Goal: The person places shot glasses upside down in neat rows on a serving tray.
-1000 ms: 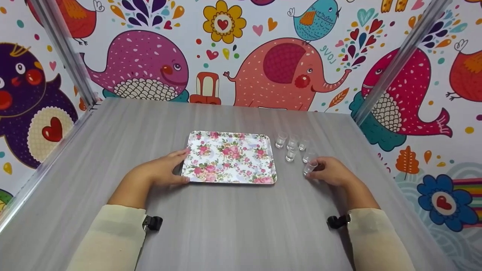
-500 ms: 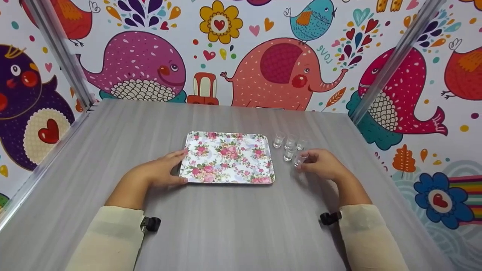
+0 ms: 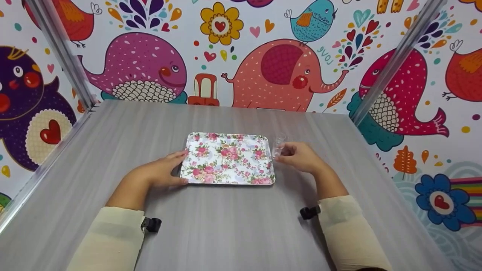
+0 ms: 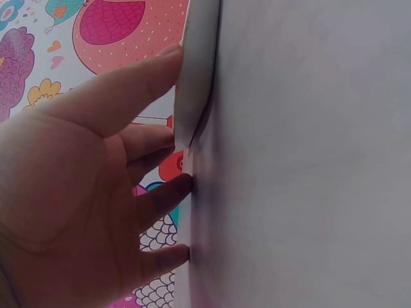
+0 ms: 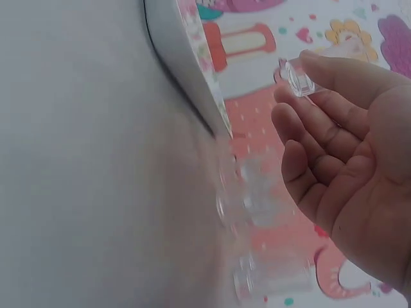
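A white tray [image 3: 229,160] with a pink rose print lies on the grey table. My left hand [image 3: 160,169] spreads along its left side, thumb at the near corner and fingertips at the edge. In the left wrist view the thumb [image 4: 138,86] rests against the tray's rim [image 4: 196,70], with the other fingers loosely extended. Just off the tray's right edge, my right hand [image 3: 301,156] pinches a small clear shot glass [image 5: 300,77] between thumb and fingers. That glass is raised above the table in the right wrist view.
Other clear shot glasses [image 5: 276,273] stand on the table to the right of the tray, mostly hidden behind the right hand in the head view. Patterned walls [image 3: 211,56] and metal posts [image 3: 399,60] border the grey table [image 3: 226,226].
My right hand has picked up a shot glass from the near end of the group and carried it left to the tray's right edge. The left hand and tray stay in place.
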Demonstrator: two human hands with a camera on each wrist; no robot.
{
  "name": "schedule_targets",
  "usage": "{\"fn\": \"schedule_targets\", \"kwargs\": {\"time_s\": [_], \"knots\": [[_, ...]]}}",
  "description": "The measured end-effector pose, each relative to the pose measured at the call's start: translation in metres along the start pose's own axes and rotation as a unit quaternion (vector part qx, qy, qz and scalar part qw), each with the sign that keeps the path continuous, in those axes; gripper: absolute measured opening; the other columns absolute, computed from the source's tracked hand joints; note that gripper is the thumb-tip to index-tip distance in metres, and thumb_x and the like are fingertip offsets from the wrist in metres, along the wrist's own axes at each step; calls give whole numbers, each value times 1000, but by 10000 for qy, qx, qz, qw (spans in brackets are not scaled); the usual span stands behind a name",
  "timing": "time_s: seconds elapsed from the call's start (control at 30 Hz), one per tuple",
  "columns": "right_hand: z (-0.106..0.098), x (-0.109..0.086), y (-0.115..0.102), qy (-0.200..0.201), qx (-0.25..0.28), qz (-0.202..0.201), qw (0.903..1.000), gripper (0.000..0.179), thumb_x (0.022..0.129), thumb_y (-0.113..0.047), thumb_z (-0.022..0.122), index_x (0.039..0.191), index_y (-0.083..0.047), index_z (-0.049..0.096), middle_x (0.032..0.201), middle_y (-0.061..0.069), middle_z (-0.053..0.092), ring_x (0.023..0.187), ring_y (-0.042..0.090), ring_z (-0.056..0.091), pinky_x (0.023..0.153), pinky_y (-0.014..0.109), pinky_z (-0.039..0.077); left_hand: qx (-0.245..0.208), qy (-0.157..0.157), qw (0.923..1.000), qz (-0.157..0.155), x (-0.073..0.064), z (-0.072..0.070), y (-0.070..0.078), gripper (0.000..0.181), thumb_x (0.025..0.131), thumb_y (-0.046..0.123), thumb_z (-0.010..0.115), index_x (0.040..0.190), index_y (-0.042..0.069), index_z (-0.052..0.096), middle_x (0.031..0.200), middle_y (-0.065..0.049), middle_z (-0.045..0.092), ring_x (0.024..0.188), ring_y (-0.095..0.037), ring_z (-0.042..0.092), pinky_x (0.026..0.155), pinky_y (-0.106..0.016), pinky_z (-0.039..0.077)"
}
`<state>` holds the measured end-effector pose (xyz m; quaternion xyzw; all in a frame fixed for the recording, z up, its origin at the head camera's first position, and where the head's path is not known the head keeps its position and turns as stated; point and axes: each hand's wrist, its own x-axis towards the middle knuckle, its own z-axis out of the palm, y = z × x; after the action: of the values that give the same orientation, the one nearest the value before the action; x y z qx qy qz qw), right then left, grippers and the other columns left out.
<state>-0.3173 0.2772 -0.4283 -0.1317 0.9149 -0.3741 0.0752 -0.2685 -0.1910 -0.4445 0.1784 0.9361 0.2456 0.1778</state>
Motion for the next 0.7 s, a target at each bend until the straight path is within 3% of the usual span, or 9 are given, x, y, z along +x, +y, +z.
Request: {"fn": "schedule_targets", "kwargs": {"time_s": [0.17,0.33,0.47,0.57,0.7], "knots": [[16,11,-17,-42,28,-3,10000,31,93,-37,84,121,-25,77,102,4,73,93,23,63,77,31,57,14,-13,10000,-8,0,1,-1,99,97,46,77,172,9,23,182,-11,16,165,-48,19,131,-68,22],[32,20,-36,-74,66,-163,9998,29,93,-39,84,117,-24,77,98,4,72,91,22,63,76,32,57,34,-16,10000,-19,-1,1,-1,99,98,46,77,172,9,23,182,-11,15,165,-48,19,131,-68,22],[47,29,-49,-166,94,-553,9983,27,94,-36,83,117,-22,78,97,2,73,88,19,64,74,30,57,36,-27,10000,-26,0,1,-1,99,97,46,77,172,9,23,182,-11,15,165,-48,19,131,-67,22],[58,36,-58,-224,187,-837,9961,22,94,-32,83,108,-16,78,93,3,72,84,16,63,72,29,55,47,-34,10000,-66,1,1,-1,100,97,47,77,172,11,21,182,-10,15,165,-47,21,131,-67,23],[73,43,-73,-335,493,-946,9937,19,93,-28,84,104,-13,78,94,3,76,85,14,66,74,28,56,79,-48,9999,-146,3,1,-1,101,97,49,76,173,14,19,182,-9,15,165,-45,22,131,-66,24]]}}
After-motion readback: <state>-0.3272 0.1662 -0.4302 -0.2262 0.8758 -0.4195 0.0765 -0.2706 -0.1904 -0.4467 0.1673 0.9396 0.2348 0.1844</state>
